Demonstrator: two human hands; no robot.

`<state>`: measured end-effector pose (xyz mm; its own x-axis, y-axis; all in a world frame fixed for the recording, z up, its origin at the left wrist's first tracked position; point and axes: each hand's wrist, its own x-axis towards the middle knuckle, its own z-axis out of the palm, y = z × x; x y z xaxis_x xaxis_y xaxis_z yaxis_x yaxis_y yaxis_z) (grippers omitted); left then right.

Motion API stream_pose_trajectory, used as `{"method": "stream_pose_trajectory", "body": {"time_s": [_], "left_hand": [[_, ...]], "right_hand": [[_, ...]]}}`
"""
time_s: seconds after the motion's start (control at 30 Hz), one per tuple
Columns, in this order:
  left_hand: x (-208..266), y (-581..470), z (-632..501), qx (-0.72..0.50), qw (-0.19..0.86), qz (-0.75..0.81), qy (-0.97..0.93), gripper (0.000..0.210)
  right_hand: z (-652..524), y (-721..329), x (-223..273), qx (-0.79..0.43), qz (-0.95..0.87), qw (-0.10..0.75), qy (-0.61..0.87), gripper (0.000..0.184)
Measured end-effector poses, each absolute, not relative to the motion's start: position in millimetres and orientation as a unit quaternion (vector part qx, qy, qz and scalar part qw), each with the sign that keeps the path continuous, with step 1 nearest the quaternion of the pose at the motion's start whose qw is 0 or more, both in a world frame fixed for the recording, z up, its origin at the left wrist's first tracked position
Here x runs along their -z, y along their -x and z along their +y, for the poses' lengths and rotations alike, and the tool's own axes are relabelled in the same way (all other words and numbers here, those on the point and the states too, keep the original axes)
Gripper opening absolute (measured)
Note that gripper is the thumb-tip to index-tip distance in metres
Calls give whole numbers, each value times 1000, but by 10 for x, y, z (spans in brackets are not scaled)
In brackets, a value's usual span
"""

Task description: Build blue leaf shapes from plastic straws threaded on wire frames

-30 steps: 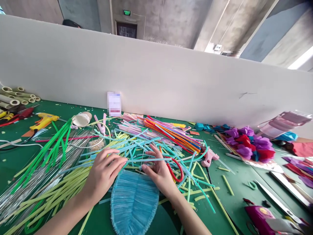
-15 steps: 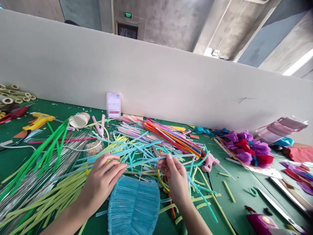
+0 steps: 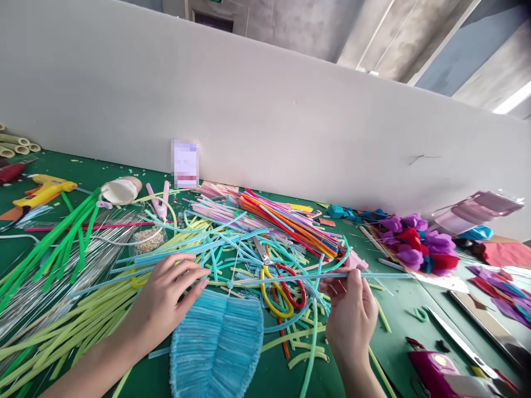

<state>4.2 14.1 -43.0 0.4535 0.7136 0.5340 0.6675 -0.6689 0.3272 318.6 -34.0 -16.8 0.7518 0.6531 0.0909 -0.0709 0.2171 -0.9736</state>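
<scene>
My right hand (image 3: 352, 312) pinches a long light blue pipe cleaner (image 3: 388, 275) between thumb and fingers. The strip runs level past the hand on both sides. My left hand (image 3: 164, 293) is open, its fingers loosely extended over the heap of strips. Under its thumb side lies a leaf shape of blue fuzzy strips (image 3: 218, 342), with a thin wire (image 3: 235, 262) rising from its top. Between my hands, scissors with yellow and red handles (image 3: 277, 296) rest on the heap of cut blue and green pipe cleaners (image 3: 253, 251).
A yellow glue gun (image 3: 47, 190) and green strips (image 3: 68, 249) lie left. Orange and red pipe cleaners (image 3: 290, 221) are piled behind. Purple and red petals (image 3: 418, 243), large scissors (image 3: 460, 342) and a magenta tool (image 3: 435, 370) are right. A white partition (image 3: 265, 121) borders the green table.
My right hand has moved right with the pipe cleaner, which now extends beyond it. The scissors' handles have come into view. My left hand's fingers are off the strip. The view has tilted down.
</scene>
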Motion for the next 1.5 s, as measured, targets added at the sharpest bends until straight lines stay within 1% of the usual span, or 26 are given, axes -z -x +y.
{"method": "stream_pose_trajectory", "body": {"time_s": [0.17,0.3,0.5,0.6,0.67,0.77,0.93,1.03,1.1,1.2,1.3,1.4,1.5], "left_hand": [[461,-44,138,-300,50,408,-861,23],[456,-40,138,-301,51,411,-859,20],[413,-81,104,-280,67,415,-863,18],[418,-106,92,-272,78,425,-860,15],[426,-115,90,-278,90,430,-854,12],[417,-125,86,-308,123,438,-836,14],[354,-172,15,-391,160,458,-782,14],[372,-218,-41,-422,151,474,-758,13],[432,-238,-56,-417,140,483,-757,14],[555,-232,-36,-373,116,494,-777,15],[638,-205,-3,-340,89,492,-797,12],[646,-191,3,-328,72,474,-814,17],[624,-187,-7,-291,57,466,-834,23]], "right_hand": [[-363,-3094,172,-221,-289,718,594,33],[-386,-3038,181,-227,-305,693,613,37],[-405,-3086,153,-204,-294,715,601,33],[-417,-3068,160,-199,-299,705,611,34],[-423,-3025,176,-218,-306,690,618,36],[-416,-2954,212,-281,-300,673,614,38],[-376,-2931,262,-356,-224,695,583,34],[-364,-2942,274,-367,-190,708,573,32],[-363,-2935,286,-367,-194,701,580,33],[-371,-2903,302,-358,-243,662,612,40],[-390,-2872,288,-313,-305,620,652,48],[-410,-2865,257,-267,-336,591,683,54],[-422,-2880,258,-265,-328,576,700,56]]}}
